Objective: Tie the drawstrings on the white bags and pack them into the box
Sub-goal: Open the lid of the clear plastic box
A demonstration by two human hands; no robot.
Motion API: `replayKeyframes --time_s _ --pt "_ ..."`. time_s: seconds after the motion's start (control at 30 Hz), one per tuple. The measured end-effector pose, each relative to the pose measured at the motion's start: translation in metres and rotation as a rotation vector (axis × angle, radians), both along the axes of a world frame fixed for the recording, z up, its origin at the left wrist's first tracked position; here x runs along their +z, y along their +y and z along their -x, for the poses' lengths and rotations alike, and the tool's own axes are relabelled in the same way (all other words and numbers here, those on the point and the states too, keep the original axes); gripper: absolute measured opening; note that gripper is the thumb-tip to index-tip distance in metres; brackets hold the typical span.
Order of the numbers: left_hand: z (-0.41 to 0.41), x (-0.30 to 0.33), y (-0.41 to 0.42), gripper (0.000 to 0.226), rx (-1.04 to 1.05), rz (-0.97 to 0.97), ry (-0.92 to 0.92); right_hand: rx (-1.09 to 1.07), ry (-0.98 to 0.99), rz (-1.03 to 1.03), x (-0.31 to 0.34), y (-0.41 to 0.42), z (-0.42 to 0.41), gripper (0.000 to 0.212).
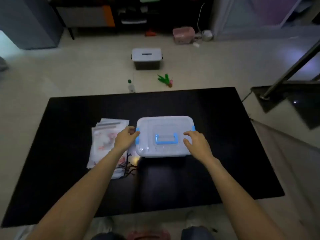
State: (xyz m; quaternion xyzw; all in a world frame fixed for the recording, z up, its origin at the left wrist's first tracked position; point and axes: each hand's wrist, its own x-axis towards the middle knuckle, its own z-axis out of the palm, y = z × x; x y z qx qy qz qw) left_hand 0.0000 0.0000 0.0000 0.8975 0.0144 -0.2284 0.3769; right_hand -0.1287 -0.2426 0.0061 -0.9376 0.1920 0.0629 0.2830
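Note:
A clear plastic box (164, 125) with a lid, a blue handle (166, 139) and blue side latches stands shut in the middle of the black table (69, 170). My left hand (125, 139) is at the box's left side, fingers curled at the left blue latch. My right hand (197, 144) hovers over the lid's right part with fingers spread, near the right latch. A pile of flat white bags (105, 144) with pink prints and dark drawstrings lies left of the box, partly hidden under my left forearm.
Beyond the table, on the pale floor, stand a small bottle (131, 86), a green toy (165, 80) and a second lidded bin (147, 58). A pink container (183, 35) sits near the far wall. A metal railing (290, 70) rises at right.

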Motion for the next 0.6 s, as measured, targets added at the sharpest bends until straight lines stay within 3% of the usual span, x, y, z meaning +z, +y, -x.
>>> replayKeyframes --time_s 0.1,0.23,0.33,0.6 --pt "-0.002 -0.039 -0.007 0.051 0.003 0.017 0.024 0.02 -0.01 0.144 -0.041 -0.007 -0.009 0.037" --pt "-0.005 -0.08 -0.009 0.074 0.002 0.029 -0.017 -0.232 0.018 0.082 -0.08 -0.019 -0.012 0.051" --pt "-0.011 -0.101 -0.004 0.056 0.041 0.074 -0.11 -0.323 0.035 0.014 -0.103 -0.023 -0.021 0.052" --pt "-0.022 -0.138 0.022 0.029 0.052 0.252 -0.225 -0.461 -0.278 0.001 -0.145 -0.028 -0.024 0.027"
